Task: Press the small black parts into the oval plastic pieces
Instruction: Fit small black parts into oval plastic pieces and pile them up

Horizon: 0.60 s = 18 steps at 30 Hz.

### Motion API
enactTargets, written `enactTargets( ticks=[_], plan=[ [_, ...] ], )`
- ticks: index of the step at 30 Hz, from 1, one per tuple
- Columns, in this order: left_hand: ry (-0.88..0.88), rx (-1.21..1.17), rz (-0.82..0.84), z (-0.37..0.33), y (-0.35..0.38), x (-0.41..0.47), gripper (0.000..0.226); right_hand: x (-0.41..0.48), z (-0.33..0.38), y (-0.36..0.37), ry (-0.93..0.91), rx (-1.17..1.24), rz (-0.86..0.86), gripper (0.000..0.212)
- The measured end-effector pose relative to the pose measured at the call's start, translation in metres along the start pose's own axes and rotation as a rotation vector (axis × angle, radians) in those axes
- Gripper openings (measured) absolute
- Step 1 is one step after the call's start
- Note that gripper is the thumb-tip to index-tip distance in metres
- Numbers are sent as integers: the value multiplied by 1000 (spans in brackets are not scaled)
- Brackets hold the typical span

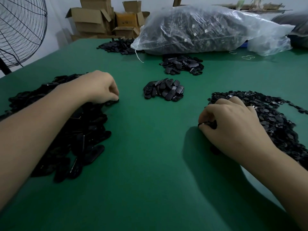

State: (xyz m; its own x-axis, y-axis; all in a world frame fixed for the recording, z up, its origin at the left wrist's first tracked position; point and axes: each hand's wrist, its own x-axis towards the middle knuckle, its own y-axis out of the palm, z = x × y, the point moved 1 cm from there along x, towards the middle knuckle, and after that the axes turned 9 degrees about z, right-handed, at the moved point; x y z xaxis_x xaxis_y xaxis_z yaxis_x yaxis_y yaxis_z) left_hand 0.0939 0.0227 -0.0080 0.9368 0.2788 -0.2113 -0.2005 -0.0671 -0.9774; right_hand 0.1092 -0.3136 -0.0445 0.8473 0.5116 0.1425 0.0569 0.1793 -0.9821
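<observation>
Picking from both sides at once here; the left hand (98, 86) sits at the 9 o'clock side of the green table (150, 155), fingers curled down at the inner rim of the heap of oval pieces (80, 130), and it looks to be pinching one oval piece (113, 102) right at the heap's edge; the right hand (233, 125) is over at 3 o'clock, resting against the near edge of the spread of small black parts (275, 117), fingers folded tight around a small black part (208, 125) that pokes out dark between thumb and fingertips; can't tell if it's one or a couple in there. What matters for the next bit, I reckon: the two hands are well apart with bare green between them, so the part lies at roughly 4 o'clock from the left-hand pinch, and the oval lies at about 10 o'clock from the right; they'd have to meet somewhere in the middle before anything gets pressed. The oval's long axis seems to run 9-to-3, though it's mostly hidden under the fingers; its socket side isn't visible. A small pile of ovals (164, 90), maybe finished ones, sits at 12 o'clock between the hands.
</observation>
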Motion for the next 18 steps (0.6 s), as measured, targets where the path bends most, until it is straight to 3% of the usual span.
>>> enactTargets(
  ticks=[9, 14, 16, 18],
  plan=[
    [-8, 205, -137, 4, 13, -11, 14, -3, 11, 4, -181, 122, -3, 10],
    [17, 401, -269, -1, 22, -17, 21, -4, 16, 6, -224, 461, -30, 15],
    [62, 325, -353, -9, 23, -24, 21, -6, 20, 5, -227, 634, -15, 15],
    [137, -37, -394, -23, 25, -35, 18, -7, 22, 5, -234, 794, 25, 12]
  ],
)
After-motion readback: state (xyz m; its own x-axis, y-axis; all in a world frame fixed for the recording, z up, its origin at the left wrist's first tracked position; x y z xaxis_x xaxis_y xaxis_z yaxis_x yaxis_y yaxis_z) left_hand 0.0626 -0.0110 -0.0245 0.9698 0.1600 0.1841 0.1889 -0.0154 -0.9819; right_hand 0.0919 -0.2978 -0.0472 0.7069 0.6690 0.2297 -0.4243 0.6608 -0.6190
